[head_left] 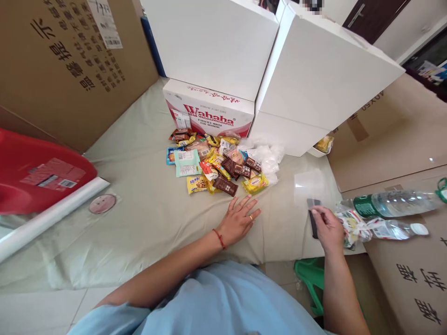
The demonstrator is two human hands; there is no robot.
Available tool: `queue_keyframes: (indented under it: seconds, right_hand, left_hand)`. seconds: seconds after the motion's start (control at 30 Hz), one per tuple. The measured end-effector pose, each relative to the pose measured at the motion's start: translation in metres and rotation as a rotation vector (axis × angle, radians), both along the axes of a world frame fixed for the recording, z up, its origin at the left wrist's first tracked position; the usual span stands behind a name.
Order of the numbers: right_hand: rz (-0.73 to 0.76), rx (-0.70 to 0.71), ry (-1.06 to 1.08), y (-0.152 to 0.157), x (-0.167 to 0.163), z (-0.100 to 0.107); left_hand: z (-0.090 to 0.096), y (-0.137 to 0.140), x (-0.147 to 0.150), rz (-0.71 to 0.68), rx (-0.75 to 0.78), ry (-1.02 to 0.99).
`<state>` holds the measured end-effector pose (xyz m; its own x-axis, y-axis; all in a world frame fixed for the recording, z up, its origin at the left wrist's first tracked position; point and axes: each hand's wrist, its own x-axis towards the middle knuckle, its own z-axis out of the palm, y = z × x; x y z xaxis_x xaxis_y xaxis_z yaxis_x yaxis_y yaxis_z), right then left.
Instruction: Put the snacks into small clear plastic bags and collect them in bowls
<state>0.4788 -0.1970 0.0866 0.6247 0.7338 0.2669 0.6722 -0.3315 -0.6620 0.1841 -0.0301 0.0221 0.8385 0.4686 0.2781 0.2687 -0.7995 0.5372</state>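
My left hand [240, 221] lies palm down on the pale cloth, fingers spread, holding nothing. Just beyond its fingertips is a pile of small wrapped snacks, among them a dark brown packet [225, 185], a yellow packet [255, 183] and a pale green packet [187, 163]. My right hand [327, 227] is closed in a pinch at the near edge of a flat clear plastic bag [307, 184]. Under those fingers lies a dark flat object [313, 225], partly covered; its kind is unclear. Crumpled translucent plastic [267, 160] rests at the pile's right side.
A Wahaha carton [213, 111] and tall white boxes [223, 46] stand behind the pile. Two plastic bottles, one green-labelled [394, 204], lie on the right beside a cardboard box [412, 265]. On the left are a red container [45, 172] and a white roll [52, 218].
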Motion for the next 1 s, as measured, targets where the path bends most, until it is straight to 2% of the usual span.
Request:
queue_keyframes:
  seconds: [0.1, 0.23, 0.3, 0.4, 0.5, 0.6, 0.67, 0.7, 0.77, 0.87, 0.93, 1.0]
  right_hand:
    - [-0.006, -0.121, -0.247, 0.029, 0.021, -0.014]
    - [0.017, -0.307, -0.326, 0.068, 0.026, -0.028]
    - [0.046, -0.318, -0.318, 0.085, 0.020, -0.025]
    - [0.126, -0.233, -0.298, 0.114, 0.000, -0.011]
    - [0.202, -0.268, -0.306, 0.156, -0.026, -0.005]
    - [0.168, -0.433, -0.316, 0.199, -0.041, -0.009]
    - [0.155, -0.481, -0.274, 0.215, -0.043, -0.015]
    - [0.158, -0.443, -0.232, 0.217, -0.042, -0.017]
    - [0.146, -0.248, -0.078, 0.209, -0.040, -0.023]
    - [0.118, 0.064, 0.317, 0.175, -0.043, -0.033]
    - [0.100, 0.130, 0.486, 0.153, -0.049, -0.038]
    - [0.060, 0.101, 0.413, 0.144, -0.055, -0.039]
  left_hand:
    - [-0.008, 0.017, 0.025, -0.032, 0.134, 0.058]
    - [-0.008, 0.054, 0.040, 0.115, 0.130, 0.126]
    - [-0.007, 0.072, 0.034, 0.209, 0.116, 0.161]
    - [-0.006, 0.087, 0.018, 0.262, 0.129, 0.173]
    - [-0.004, 0.081, 0.007, 0.270, 0.142, 0.162]
    - [-0.001, 0.056, -0.006, 0.265, 0.148, 0.083]
    - [0.000, 0.035, -0.026, 0.234, 0.115, -0.003]
    - [0.000, 0.024, -0.040, 0.223, 0.073, -0.050]
    - [-0.001, 0.002, -0.075, 0.246, -0.063, -0.136]
    - [-0.003, -0.026, -0.128, 0.357, -0.313, -0.162]
    - [-0.003, -0.036, -0.152, 0.425, -0.446, -0.156]
    - [-0.001, -0.038, -0.160, 0.475, -0.523, -0.151]
